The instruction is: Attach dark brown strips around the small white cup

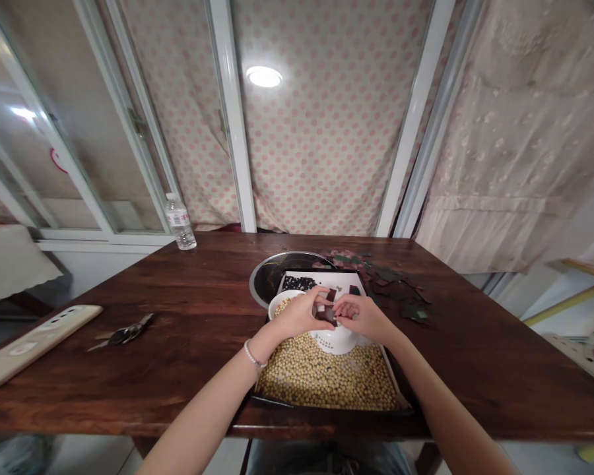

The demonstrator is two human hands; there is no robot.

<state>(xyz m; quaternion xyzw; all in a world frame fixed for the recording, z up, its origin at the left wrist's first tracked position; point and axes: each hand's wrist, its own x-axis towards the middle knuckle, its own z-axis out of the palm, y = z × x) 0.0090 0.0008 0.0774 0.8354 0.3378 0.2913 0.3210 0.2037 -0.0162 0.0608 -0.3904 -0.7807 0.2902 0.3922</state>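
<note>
Two hands close together above a black-rimmed tray (272, 400), the left hand (297, 315) and right hand (361, 318) meeting at the fingers, with a dark brown scrap (327, 315) pinched between them. Directly beneath the hands, a white bowl (336, 340) on the tray, partly hidden, with soybeans (327, 379) heaped around its near side and inside it. Beyond the tray, a round dark pan (272, 277) on the far side and loose dark scraps (396, 284) to the far right, near the far edge of the bench (178, 369). Left of the tray, open wood, then a metal key bunch (123, 332) and a long beige case (34, 346) near the left edge. Right of the tray, open wood up to the bench edge, and the tray's near rim just short of the front edge
</note>
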